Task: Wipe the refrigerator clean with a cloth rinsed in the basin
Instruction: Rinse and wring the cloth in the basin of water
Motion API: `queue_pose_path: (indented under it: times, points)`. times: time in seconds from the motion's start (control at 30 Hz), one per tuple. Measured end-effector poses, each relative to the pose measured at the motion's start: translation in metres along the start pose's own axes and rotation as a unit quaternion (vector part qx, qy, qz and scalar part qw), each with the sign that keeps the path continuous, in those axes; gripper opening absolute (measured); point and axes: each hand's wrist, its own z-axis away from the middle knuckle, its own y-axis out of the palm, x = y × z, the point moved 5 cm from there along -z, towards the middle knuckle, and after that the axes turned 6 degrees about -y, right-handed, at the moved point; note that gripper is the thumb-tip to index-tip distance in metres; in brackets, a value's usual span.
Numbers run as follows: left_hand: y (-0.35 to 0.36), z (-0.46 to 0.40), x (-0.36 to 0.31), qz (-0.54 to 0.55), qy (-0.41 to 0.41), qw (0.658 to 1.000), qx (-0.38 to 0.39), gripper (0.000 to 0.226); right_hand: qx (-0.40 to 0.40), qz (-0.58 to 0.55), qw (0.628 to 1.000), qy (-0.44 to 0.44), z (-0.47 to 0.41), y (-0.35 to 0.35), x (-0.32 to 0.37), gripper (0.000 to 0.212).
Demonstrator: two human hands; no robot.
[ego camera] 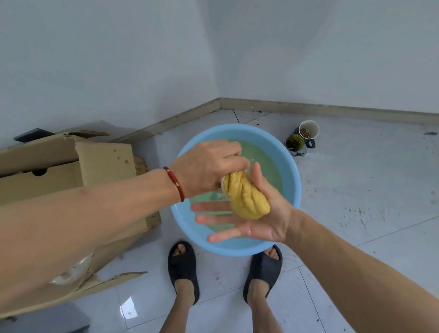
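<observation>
Wringing is under way at centre frame: the twisted yellow cloth [245, 196] is gripped by the left hand [210, 167] and cradled on the flat, uncurled right hand [256, 220], above the round blue plastic basin [295, 183]. Next, likely, a firmer twist is needed before wiping.
</observation>
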Motion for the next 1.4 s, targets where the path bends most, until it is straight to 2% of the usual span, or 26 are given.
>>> queue_pose_path:
  times: [0.03, 0.07, 0.13, 0.2, 0.27, 0.3, 0.37, 0.4, 0.43, 0.57, 0.67, 0.73, 0.77, 0.8, 0.83, 0.87, 0.9, 0.97, 1.0, 1.03, 1.07, 1.1, 1.17, 1.23, 1.3, 1.4]
  points:
    - [-0.001, 0.000, -0.001, -0.016, 0.028, 0.999, 0.008, 0.018, 0.063, -0.025, 0.998, 0.008, -0.003, 0.011, -0.005, 0.096]
    - [-0.001, 0.000, 0.000, -0.040, 0.052, 0.998, 0.024, 0.015, 0.079, -0.031, 0.996, 0.012, -0.004, 0.018, -0.004, 0.086]
    - [-0.001, 0.000, 0.006, -0.085, 0.072, 0.992, 0.058, 0.007, 0.013, 0.037, 0.999, 0.023, -0.005, 0.024, 0.004, 0.052]
    - [0.001, -0.002, 0.010, -0.109, 0.044, 0.987, 0.105, 0.010, -0.124, 0.205, 0.971, 0.031, -0.005, 0.018, 0.017, 0.020]
    - [0.011, -0.003, 0.011, -0.157, -0.042, 0.961, 0.224, 0.007, -0.238, 0.393, 0.887, 0.036, -0.007, 0.008, 0.031, 0.011]
    - [0.019, -0.001, 0.012, -0.185, -0.094, 0.938, 0.276, 0.005, -0.283, 0.489, 0.824, 0.034, -0.008, 0.003, 0.038, 0.014]
    - [0.032, 0.005, 0.014, -0.171, -0.201, 0.917, 0.298, 0.012, -0.325, 0.667, 0.670, 0.027, -0.010, -0.001, 0.049, 0.010]
    - [0.037, 0.008, 0.014, -0.137, -0.252, 0.912, 0.292, 0.018, -0.325, 0.727, 0.604, 0.026, -0.011, -0.001, 0.052, 0.008]
    - [0.043, 0.011, 0.017, -0.094, -0.304, 0.906, 0.281, 0.023, -0.317, 0.768, 0.555, 0.028, -0.011, 0.000, 0.053, 0.012]
    - [0.056, 0.027, 0.014, 0.101, -0.472, 0.832, 0.273, 0.029, -0.266, 0.884, 0.384, 0.013, -0.013, -0.004, 0.057, 0.029]
    - [0.062, 0.033, 0.009, 0.283, -0.546, 0.730, 0.299, 0.031, -0.233, 0.923, 0.306, -0.007, -0.014, -0.002, 0.061, 0.025]
    - [0.063, 0.033, 0.010, 0.357, -0.548, 0.668, 0.356, 0.032, -0.217, 0.941, 0.256, -0.043, -0.012, -0.002, 0.061, 0.022]
    - [0.061, 0.032, 0.009, 0.377, -0.535, 0.649, 0.388, 0.033, -0.214, 0.945, 0.238, -0.069, -0.011, -0.002, 0.061, 0.024]
    - [0.058, 0.030, 0.008, 0.388, -0.518, 0.639, 0.416, 0.033, -0.216, 0.943, 0.238, -0.088, -0.009, -0.003, 0.061, 0.026]
    - [0.056, 0.027, 0.008, 0.378, -0.502, 0.647, 0.432, 0.031, -0.223, 0.937, 0.255, -0.082, -0.009, -0.005, 0.060, 0.026]
    - [0.053, 0.024, 0.010, 0.342, -0.484, 0.678, 0.435, 0.029, -0.237, 0.926, 0.286, -0.071, -0.008, -0.007, 0.060, 0.026]
    - [0.050, 0.019, 0.011, 0.271, -0.455, 0.730, 0.433, 0.026, -0.256, 0.904, 0.342, -0.038, -0.007, -0.011, 0.058, 0.026]
    - [0.044, 0.008, 0.015, 0.075, -0.350, 0.847, 0.393, 0.015, -0.269, 0.823, 0.499, 0.039, -0.001, -0.014, 0.053, 0.032]
    - [0.041, 0.003, 0.014, -0.012, -0.279, 0.893, 0.353, 0.009, -0.264, 0.746, 0.609, 0.058, 0.003, -0.018, 0.048, 0.029]
    - [0.038, 0.001, 0.013, -0.065, -0.207, 0.928, 0.303, 0.012, -0.245, 0.642, 0.724, 0.065, 0.006, -0.019, 0.043, 0.022]
    - [0.035, 0.003, 0.013, -0.081, -0.144, 0.952, 0.258, 0.019, -0.216, 0.531, 0.817, 0.062, 0.010, -0.017, 0.040, 0.017]
    - [0.031, 0.006, 0.014, -0.073, -0.092, 0.969, 0.216, 0.024, -0.188, 0.439, 0.877, 0.054, 0.013, -0.017, 0.040, 0.020]
    - [0.019, 0.013, 0.011, -0.048, -0.013, 0.992, 0.118, 0.028, -0.137, 0.333, 0.932, 0.047, 0.020, -0.011, 0.040, 0.032]
    - [0.008, 0.015, 0.006, -0.042, 0.021, 0.998, 0.052, 0.022, -0.110, 0.314, 0.942, 0.048, 0.017, -0.001, 0.033, 0.033]
    - [-0.001, 0.011, -0.004, -0.035, 0.045, 0.998, 0.019, 0.014, -0.111, 0.286, 0.951, 0.025, 0.009, 0.013, 0.015, 0.034]
    - [-0.008, 0.005, -0.013, -0.050, 0.082, 0.995, 0.020, 0.007, -0.138, 0.136, 0.980, -0.052, 0.000, 0.031, -0.005, 0.031]
